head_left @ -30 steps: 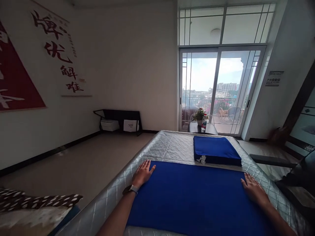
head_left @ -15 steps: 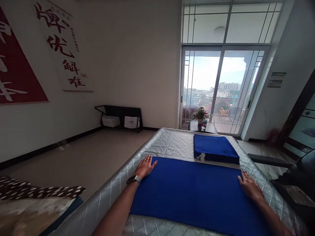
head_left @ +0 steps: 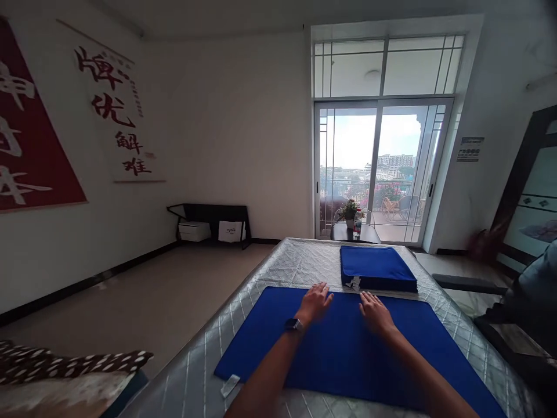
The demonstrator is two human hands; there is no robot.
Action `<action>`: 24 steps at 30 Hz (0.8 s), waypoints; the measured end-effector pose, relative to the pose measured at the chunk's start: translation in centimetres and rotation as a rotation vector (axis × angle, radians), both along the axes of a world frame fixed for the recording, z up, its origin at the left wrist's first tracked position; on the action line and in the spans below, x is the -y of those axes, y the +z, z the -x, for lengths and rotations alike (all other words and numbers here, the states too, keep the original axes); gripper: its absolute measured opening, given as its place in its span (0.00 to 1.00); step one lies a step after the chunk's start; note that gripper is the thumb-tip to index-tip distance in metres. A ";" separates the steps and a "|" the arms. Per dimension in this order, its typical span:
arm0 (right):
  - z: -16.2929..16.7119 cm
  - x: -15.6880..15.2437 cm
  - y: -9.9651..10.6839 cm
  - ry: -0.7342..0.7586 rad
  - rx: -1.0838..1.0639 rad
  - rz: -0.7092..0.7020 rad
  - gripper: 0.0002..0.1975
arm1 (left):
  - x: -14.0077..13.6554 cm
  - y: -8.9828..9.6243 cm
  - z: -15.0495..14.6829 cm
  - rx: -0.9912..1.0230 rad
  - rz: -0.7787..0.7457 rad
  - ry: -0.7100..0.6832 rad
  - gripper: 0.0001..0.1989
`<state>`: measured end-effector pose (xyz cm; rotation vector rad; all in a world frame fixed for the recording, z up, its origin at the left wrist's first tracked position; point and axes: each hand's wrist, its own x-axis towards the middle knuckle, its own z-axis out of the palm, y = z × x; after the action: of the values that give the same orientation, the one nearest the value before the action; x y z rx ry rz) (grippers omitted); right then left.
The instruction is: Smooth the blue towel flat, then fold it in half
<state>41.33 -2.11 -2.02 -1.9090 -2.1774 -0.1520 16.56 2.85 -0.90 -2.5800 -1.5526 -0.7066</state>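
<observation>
A blue fabric piece lies spread flat across the table, with a white label poking out at its near left corner. My left hand, below a wristwatch, is over the cloth's far edge near the middle, palm down and fingers extended. A short gap to the right, my right hand is also palm down with fingers stretched out. Neither hand grips anything; whether the palms press on the fabric I cannot tell. Just beyond them sits a neat stack of folded blue fabric with white tags at its front left corner.
A silver quilted cover drapes the table. Beyond its far end, a small dark table bears a potted plant and a bottle. A patterned cushion is at lower left; dark seating stands at right.
Both hands have moved inward from the cloth's left and right edges to near its middle. The camera view has tilted up slightly, and the white corner label now shows.
</observation>
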 end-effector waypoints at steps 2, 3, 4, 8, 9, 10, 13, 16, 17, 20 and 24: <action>3.0 -1.0 -0.2 0.051 -0.017 0.014 0.29 | 0.3 -0.9 -3.2 -0.012 0.000 -0.064 0.25; 4.1 -1.5 -0.4 0.068 -0.025 0.022 0.29 | 0.3 -1.5 -4.2 -0.014 0.011 -0.082 0.26; 4.8 -1.8 -0.6 0.080 -0.031 0.031 0.29 | 0.2 -2.2 -5.0 -0.016 0.027 -0.092 0.27; 5.6 -2.4 -2.1 0.096 -0.044 0.067 0.31 | -0.6 -4.7 -5.9 -0.037 0.091 -0.105 0.29; 5.5 -2.4 -2.4 0.099 -0.047 0.072 0.31 | -0.8 -5.1 -5.9 -0.044 0.092 -0.106 0.29; 5.4 -2.4 -2.7 0.104 -0.050 0.076 0.31 | -0.9 -5.4 -5.8 -0.049 0.092 -0.107 0.30; 5.2 -2.3 -3.0 0.108 -0.061 0.091 0.31 | -1.1 -5.9 -5.7 -0.058 0.079 -0.106 0.31; 5.4 -2.4 -2.9 0.093 -0.073 0.116 0.31 | -1.1 -5.7 -5.7 -0.060 0.069 -0.112 0.32; 5.5 -2.4 -2.8 0.088 -0.075 0.122 0.31 | -1.1 -5.7 -5.7 -0.063 0.070 -0.116 0.32; 4.9 -2.5 -2.8 0.049 -0.076 0.132 0.31 | -1.1 -5.5 -5.6 -0.080 0.086 -0.121 0.33; 1.3 -2.0 -2.8 -0.092 -0.062 0.153 0.33 | -1.6 -5.7 -4.2 -0.083 0.117 -0.061 0.35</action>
<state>40.07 -0.15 -4.77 -2.0669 -2.1171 0.0588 20.79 4.46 -6.56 -2.7125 -1.5415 -0.5207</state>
